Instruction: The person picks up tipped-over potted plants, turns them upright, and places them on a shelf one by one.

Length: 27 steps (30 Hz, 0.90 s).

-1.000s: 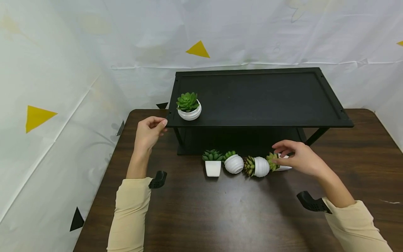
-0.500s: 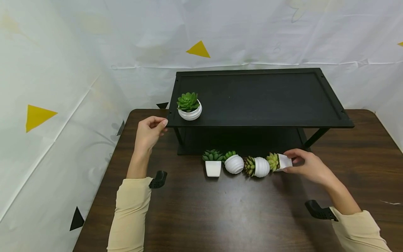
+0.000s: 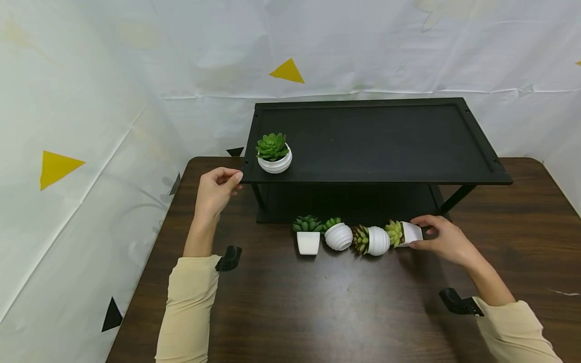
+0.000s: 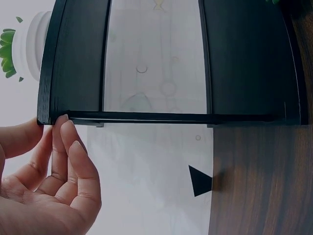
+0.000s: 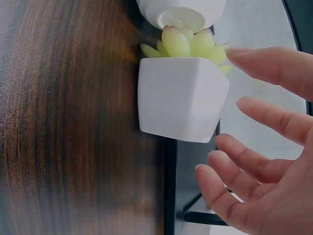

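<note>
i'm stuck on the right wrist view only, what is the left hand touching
Observer: The left hand pinches the front left corner of the black rectangular two-tier shelf.
Operator: anything standing on its top board
Observer: Yes, one bright green succulent in a round white ribbed pot, near the left end.
Operator: and which is the leftmost plant in front of it
Observer: A dark green succulent in a tapered white pot.
</note>
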Motion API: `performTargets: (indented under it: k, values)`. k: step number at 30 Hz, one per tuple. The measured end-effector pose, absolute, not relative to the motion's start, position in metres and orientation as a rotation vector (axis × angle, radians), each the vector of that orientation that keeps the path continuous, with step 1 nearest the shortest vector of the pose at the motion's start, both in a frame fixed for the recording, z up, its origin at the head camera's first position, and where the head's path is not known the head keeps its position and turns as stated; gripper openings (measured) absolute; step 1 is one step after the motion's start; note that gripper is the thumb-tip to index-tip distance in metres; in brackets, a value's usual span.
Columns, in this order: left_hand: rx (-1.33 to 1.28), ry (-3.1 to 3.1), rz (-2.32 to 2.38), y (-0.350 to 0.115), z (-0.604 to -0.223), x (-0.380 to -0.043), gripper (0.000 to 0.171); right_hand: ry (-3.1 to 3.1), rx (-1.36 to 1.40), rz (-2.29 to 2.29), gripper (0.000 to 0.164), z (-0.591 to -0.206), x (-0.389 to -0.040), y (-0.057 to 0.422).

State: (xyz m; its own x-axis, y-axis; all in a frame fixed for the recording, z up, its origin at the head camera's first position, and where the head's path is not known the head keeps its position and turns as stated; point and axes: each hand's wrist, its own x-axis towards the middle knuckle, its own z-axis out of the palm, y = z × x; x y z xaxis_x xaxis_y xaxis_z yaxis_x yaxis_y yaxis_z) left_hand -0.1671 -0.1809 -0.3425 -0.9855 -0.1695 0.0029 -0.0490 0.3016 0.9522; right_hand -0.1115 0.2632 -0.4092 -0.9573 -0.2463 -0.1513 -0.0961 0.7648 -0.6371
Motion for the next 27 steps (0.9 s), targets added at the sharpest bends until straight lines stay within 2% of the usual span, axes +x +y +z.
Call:
performTargets:
  k: [27]
  values:
    - [0.214,-2.472,-1.773,-0.180,-0.340,-0.166,0.019,2.757,-0.195,-0.940,0.059,-0.425,-0.117,0.255]
